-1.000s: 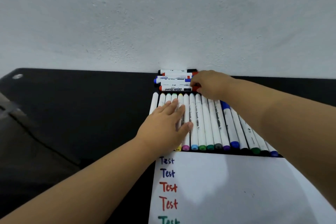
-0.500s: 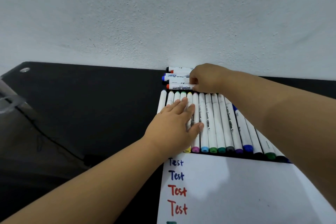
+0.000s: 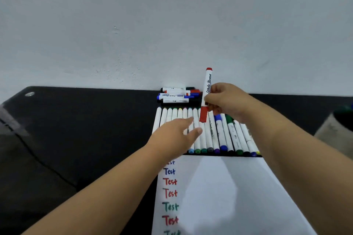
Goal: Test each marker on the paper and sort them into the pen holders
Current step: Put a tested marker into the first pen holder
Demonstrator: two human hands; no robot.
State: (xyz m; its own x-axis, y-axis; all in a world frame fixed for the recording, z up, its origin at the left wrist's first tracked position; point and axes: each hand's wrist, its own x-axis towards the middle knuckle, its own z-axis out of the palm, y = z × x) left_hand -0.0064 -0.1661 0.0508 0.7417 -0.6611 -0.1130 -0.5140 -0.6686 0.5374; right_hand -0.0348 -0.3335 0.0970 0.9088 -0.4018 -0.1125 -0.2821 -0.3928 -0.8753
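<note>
Nearest, under both forearms: the paper on the black worktop, a column of "Test" scribbles down its left edge. Left hand flat and relaxed, fingers straight, resting on the row of white markers just below the right grip. Right hand pinched tight around the red whiteboard marker, held upright, cap end down, right above that row. Probably light, stiff plastic, smooth barrel, so a bit slippery; mid-barrel pinch looks sensible, leaving the cap free to pull off. Just beyond the grip, a small pile of whiteboard markers against the wall. Off to the right, what looks like a holder, mostly cut off. Row below easy to knock.
</note>
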